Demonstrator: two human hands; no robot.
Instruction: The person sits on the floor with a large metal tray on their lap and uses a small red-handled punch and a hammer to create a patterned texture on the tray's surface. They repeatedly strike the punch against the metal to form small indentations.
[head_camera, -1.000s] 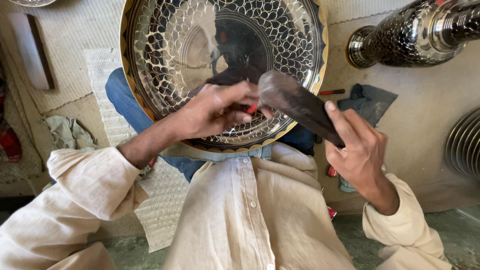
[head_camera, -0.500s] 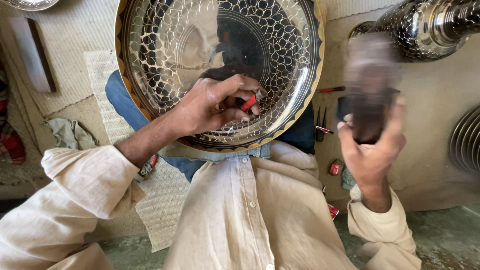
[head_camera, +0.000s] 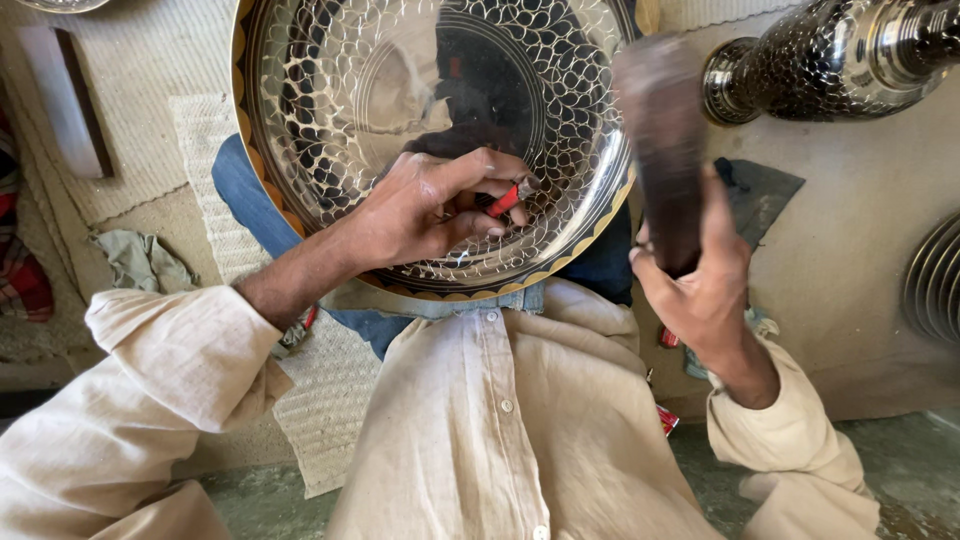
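The big round metal tray (head_camera: 400, 110) leans against my lap, its rim over my jeans, face turned up to me. Most of its broad band already carries the scale pattern, ring after ring of small arcs; the smooth centre disc is bare, and the stretch under my left hand (head_camera: 425, 215), near the lower rim, is where I judge the work now stands. How much of the band is left there I cannot tell, as my hand covers it.

My left hand is clenched on a small chisel with a red grip (head_camera: 507, 197), its tip pressed to the metal. My right hand (head_camera: 700, 280) is wrapped tight round the handle of the dark mallet (head_camera: 660, 140), head raised and blurred beside the tray's right rim.

A second ago the mallet lay low across the chisel; half a second ago it had swung out to the right. The chisel hand has hardly moved.
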